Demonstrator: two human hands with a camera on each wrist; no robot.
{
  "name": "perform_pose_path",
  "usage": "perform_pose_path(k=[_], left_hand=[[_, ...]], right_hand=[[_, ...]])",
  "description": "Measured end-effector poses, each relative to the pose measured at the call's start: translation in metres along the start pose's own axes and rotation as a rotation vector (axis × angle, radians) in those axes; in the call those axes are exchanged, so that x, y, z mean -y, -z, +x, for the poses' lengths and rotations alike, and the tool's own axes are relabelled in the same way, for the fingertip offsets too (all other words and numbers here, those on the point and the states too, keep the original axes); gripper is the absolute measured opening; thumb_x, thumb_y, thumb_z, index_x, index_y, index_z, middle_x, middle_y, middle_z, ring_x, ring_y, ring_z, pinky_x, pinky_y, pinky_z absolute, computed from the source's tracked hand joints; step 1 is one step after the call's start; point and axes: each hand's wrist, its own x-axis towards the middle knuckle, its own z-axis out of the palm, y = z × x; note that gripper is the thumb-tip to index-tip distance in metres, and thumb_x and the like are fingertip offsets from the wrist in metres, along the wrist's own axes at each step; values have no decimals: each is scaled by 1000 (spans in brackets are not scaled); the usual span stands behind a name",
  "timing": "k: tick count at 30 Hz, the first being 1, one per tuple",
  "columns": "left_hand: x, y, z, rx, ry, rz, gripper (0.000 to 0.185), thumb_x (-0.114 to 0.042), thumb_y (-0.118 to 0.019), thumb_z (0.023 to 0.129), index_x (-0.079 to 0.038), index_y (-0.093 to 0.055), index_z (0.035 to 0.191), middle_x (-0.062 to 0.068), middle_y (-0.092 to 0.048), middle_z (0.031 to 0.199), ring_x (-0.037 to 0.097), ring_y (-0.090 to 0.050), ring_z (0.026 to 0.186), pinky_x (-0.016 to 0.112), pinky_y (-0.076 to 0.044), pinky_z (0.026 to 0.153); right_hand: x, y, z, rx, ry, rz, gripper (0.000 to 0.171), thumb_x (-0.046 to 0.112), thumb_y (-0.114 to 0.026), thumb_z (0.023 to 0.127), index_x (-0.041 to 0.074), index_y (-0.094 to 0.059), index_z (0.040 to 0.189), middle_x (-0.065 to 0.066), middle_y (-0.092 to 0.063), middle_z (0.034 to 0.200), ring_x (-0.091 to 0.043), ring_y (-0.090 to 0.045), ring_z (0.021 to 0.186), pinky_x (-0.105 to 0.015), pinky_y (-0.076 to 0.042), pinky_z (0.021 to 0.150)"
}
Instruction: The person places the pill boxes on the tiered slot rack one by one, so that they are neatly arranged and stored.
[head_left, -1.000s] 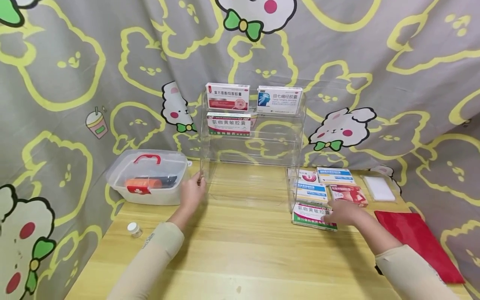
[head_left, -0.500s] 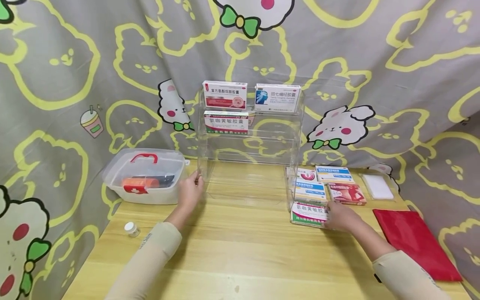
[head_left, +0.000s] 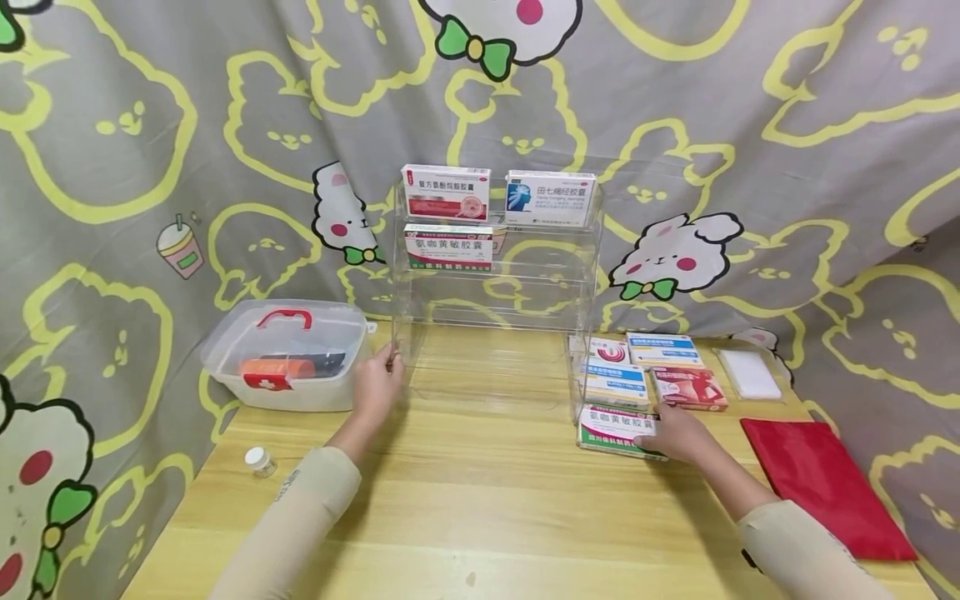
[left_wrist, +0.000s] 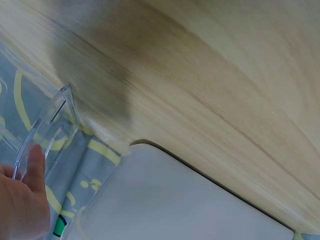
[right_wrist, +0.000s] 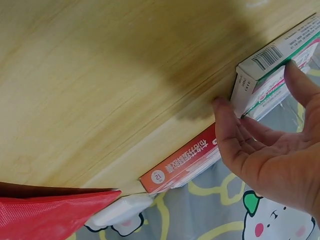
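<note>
The left hand [head_left: 377,385] pinches the near left edge of the clear acrylic shelf rack [head_left: 495,292], while to the right the right hand [head_left: 670,435] grips the right end of the green-and-white medicine box [head_left: 615,428], lying lengthwise left-right on the table [head_left: 487,500].

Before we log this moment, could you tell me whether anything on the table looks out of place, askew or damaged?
Nothing looks spilled or damaged. The only loose item is a small capped bottle standing alone near the table's left edge, apart from the first-aid case. The medicine boxes lie flat in a tidy group beside the clear rack.
</note>
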Motion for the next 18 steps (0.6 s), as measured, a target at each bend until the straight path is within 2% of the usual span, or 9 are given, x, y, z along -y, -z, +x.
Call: perform_pose_path(k=[5,11,15,18], left_hand=[[-1,0,0,-3,-4,-1,17,-1,-58,82,6,-68,95,19,-69,75,32,-65,65,44,-55,62],[-2,1,-1,8,-5,19,17,-2,-59,83,4,-68,95,18,-70,76,33,-66,66,45,-54,63],[-2,1,-1,-1,2,11,15,-2,-60,82,4,-68,93,18,-70,74,33,-65,65,45,-54,62],[-1,1,0,-4,3,8,16,-1,-60,82,4,-69,94,18,-70,75,33,-65,65,44,-54,62]], right_hand=[[0,2,-2,25,6,-8,84,43,-72,78,-18,-42,128,-38,-48,123,-54,-44,114,-61,-39,92],[-6,2,-6,40,-50,44,81,49,-76,71,-13,-49,115,-26,-57,105,-36,-53,92,-53,-45,83],[-5,1,-10,-1,-81,88,82,50,-80,66,-10,-47,112,-21,-58,99,-31,-52,85,-49,-47,77],[-5,1,-14,-50,-67,100,70,40,-81,67,-6,-50,110,-18,-59,95,-30,-53,82,-47,-47,75]])
